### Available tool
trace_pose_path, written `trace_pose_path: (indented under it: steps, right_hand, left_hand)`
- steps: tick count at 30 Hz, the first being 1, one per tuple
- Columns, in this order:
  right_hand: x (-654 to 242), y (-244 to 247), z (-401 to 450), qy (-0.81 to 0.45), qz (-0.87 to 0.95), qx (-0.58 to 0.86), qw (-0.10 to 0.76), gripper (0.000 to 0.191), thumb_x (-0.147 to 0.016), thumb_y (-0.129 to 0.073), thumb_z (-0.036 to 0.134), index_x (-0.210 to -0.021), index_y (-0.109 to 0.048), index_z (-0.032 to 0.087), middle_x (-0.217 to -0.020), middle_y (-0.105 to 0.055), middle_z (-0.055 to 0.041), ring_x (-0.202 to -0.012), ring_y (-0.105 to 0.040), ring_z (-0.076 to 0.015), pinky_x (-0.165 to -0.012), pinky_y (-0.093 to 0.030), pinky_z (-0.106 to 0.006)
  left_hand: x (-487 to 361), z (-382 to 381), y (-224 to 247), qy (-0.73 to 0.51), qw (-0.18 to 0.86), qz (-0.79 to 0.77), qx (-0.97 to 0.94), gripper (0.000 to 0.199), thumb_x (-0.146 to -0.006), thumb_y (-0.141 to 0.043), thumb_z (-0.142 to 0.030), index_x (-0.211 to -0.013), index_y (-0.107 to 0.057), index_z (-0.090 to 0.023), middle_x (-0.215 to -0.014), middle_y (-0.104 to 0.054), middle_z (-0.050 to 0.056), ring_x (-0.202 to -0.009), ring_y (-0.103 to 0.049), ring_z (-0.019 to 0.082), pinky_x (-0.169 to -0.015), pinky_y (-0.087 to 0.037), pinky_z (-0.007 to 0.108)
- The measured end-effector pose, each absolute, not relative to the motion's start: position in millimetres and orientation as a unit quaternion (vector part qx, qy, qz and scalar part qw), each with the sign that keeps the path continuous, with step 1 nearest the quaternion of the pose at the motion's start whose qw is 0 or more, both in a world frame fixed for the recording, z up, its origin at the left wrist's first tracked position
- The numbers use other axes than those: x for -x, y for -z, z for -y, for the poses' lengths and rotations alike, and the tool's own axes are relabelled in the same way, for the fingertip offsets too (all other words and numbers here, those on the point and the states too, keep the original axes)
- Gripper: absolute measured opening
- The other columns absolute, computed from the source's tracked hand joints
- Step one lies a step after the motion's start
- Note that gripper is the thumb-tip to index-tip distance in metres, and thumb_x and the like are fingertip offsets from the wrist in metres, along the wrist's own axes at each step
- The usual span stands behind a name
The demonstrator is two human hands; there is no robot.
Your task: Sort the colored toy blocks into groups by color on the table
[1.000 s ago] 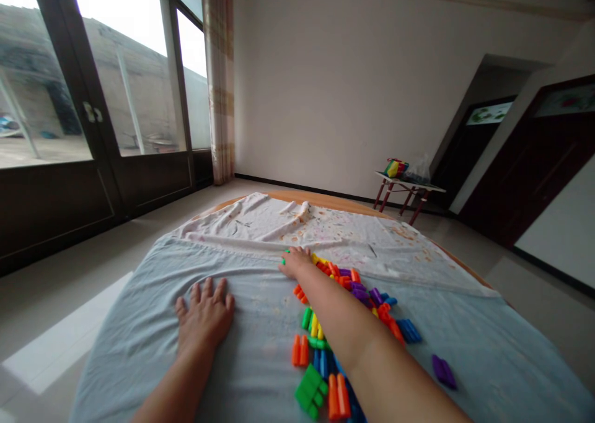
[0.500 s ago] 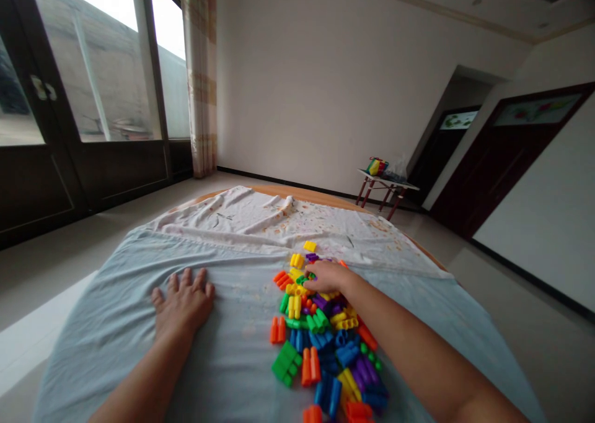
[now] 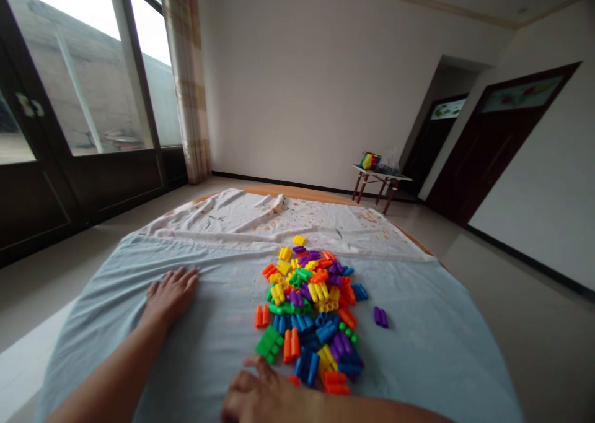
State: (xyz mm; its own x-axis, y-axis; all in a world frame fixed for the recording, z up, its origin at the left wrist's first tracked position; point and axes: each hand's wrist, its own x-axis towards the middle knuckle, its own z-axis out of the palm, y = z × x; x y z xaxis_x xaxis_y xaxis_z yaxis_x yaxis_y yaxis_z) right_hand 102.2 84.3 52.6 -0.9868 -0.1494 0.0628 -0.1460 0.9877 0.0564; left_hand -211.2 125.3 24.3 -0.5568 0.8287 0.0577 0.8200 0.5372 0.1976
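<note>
My left hand (image 3: 171,296) lies flat on the light blue cloth, left of the pile, fingers spread and holding nothing. A heap of plastic blocks in several colours covers the middle of the table. My right hand (image 3: 267,392) is at the front of the heap, its forefinger stretched out and the other fingers loosely bent. Nothing shows in it; its underside is hidden. Just beyond it are a green block (image 3: 269,344) and an orange block (image 3: 291,345). A purple block (image 3: 380,316) lies apart on the right, and a yellow block (image 3: 299,240) at the far end.
A light blue cloth (image 3: 418,336) and a white patterned cloth (image 3: 214,218) cover the round table. Against the far wall stands a small table (image 3: 382,174) with a colourful bag (image 3: 369,161) and a clear plastic bag. Glass doors and a curtain (image 3: 186,82) are on the left.
My right hand has come back from the far part of the heap to its front left edge. My left hand stays flat on the cloth. The view has shifted slightly.
</note>
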Motion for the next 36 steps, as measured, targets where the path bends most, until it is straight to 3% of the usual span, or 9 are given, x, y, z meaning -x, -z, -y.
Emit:
trace_pose_path:
  steps: [3,7,11,17,25,30,36]
  right_hand:
    - [-125,-74,-110,0.039,0.997,0.042,0.058,0.01,-0.081,-0.063,0.031,-0.083,-0.066,0.022,-0.09,-0.068,-0.0045,-0.104,-0.053,-0.0251,-0.097,-0.036,-0.044]
    - [-149,-112,-156,-0.064,0.981,0.142,0.117,0.012,-0.083,-0.061,0.034,-0.09,-0.068,0.026,-0.095,-0.07,-0.001,-0.106,-0.053,-0.0215,-0.102,-0.03,-0.041]
    - [-136,-126,-221,-0.101,0.937,0.284,0.178,0.021,-0.086,-0.053,0.031,-0.099,-0.068,0.024,-0.102,-0.069,-0.0029,-0.104,-0.056,-0.0197,-0.096,-0.035,-0.034]
    - [-100,-98,-326,-0.071,0.863,0.489,0.1,0.03,-0.084,-0.053,0.026,-0.112,-0.063,0.024,-0.119,-0.063,-0.0053,-0.115,-0.053,-0.0217,-0.095,-0.039,-0.032]
    - [-69,-68,-386,-0.092,0.84,0.532,0.05,0.038,-0.08,-0.054,0.018,-0.118,-0.06,0.02,-0.125,-0.06,-0.0129,-0.117,-0.054,-0.0267,-0.092,-0.044,-0.038]
    - [-71,-66,-388,-0.118,0.847,0.517,0.029,0.034,-0.076,-0.061,0.021,-0.11,-0.065,0.016,-0.119,-0.063,-0.0147,-0.108,-0.059,-0.0287,-0.088,-0.046,-0.037]
    - [-111,-98,-350,-0.209,0.879,0.426,0.03,0.033,-0.078,-0.063,0.038,-0.104,-0.069,0.021,-0.099,-0.071,-0.0033,-0.09,-0.065,-0.0192,-0.077,-0.049,-0.026]
  left_hand:
    - [210,-121,-25,-0.087,0.012,-0.869,-0.488,0.059,-0.088,-0.024,-0.044,-0.14,-0.04,-0.023,-0.151,-0.031,0.008,-0.14,-0.02,0.03,-0.113,-0.015,0.051]
    - [174,-123,-32,-0.055,-0.015,-0.889,-0.455,0.06,-0.087,-0.024,-0.044,-0.14,-0.04,-0.02,-0.152,-0.027,0.012,-0.141,-0.014,0.033,-0.111,-0.01,0.059]
    - [102,-129,-39,-0.089,-0.02,-0.885,-0.456,0.06,-0.089,-0.018,-0.042,-0.141,-0.038,-0.02,-0.151,-0.03,0.009,-0.141,-0.02,0.025,-0.112,-0.015,0.052]
    - [53,-127,-30,-0.069,0.02,-0.867,-0.493,0.058,-0.088,-0.022,-0.044,-0.139,-0.042,-0.024,-0.151,-0.032,0.006,-0.141,-0.02,0.027,-0.112,-0.006,0.058]
    - [58,-128,-26,-0.094,0.021,-0.868,-0.487,0.059,-0.085,-0.029,-0.045,-0.137,-0.045,-0.023,-0.151,-0.031,0.007,-0.141,-0.019,0.029,-0.111,-0.003,0.061]
    - [58,-130,-25,-0.103,0.02,-0.869,-0.484,0.06,-0.085,-0.028,-0.047,-0.138,-0.044,-0.023,-0.151,-0.031,0.006,-0.141,-0.018,0.029,-0.111,-0.001,0.061]
    - [57,-131,-29,-0.089,0.022,-0.869,-0.487,0.06,-0.086,-0.025,-0.045,-0.139,-0.043,-0.022,-0.151,-0.03,0.008,-0.141,-0.018,0.03,-0.11,-0.001,0.061]
